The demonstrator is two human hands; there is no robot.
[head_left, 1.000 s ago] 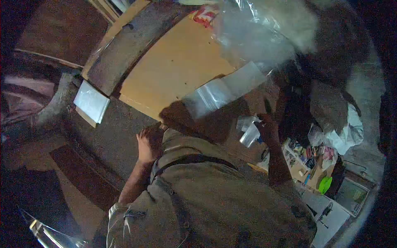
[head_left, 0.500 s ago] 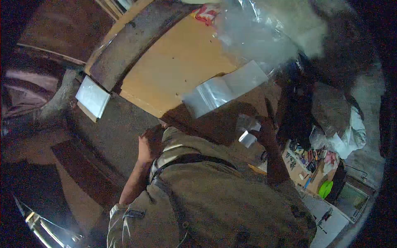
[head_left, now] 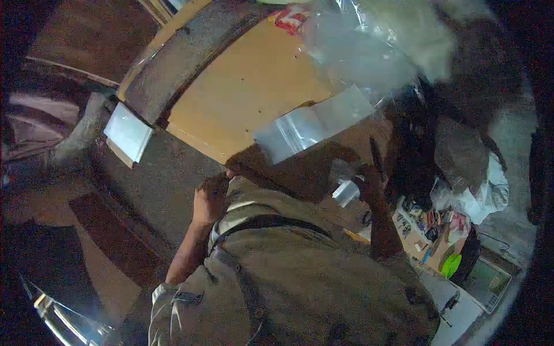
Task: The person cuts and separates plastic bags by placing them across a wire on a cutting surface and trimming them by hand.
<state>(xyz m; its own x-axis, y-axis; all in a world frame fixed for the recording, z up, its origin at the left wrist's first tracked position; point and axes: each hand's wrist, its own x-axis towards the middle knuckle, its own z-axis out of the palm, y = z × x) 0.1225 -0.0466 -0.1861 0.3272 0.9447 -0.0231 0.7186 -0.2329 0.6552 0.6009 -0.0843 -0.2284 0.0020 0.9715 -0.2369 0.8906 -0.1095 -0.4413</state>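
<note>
Down in the shadow at the right, my right hand [head_left: 369, 185] is closed on a small clear plastic bag [head_left: 347, 192], which catches the light along its lower part. My left hand [head_left: 211, 197] rests against my trousers [head_left: 248, 199], close to the near edge of the cardboard. Its fingers are curled in, and whatever they may hold is hidden in the dark. Beyond my hands, flat clear plastic bags [head_left: 300, 135] lie overlapping on the brown cardboard [head_left: 248, 98], close to its right-hand edge.
Large crumpled clear plastic [head_left: 369, 52] lies at the back right, beside a red and white wrapper [head_left: 289, 19]. A white packet [head_left: 129, 132] sits at the left. To the right are a board with small clutter [head_left: 433, 228], a green item [head_left: 451, 266] and white plastic [head_left: 490, 193].
The small bag in my right hand has shifted slightly, and its bright part looks turned a little. My left hand stays where it was, as do the bags on the cardboard.
</note>
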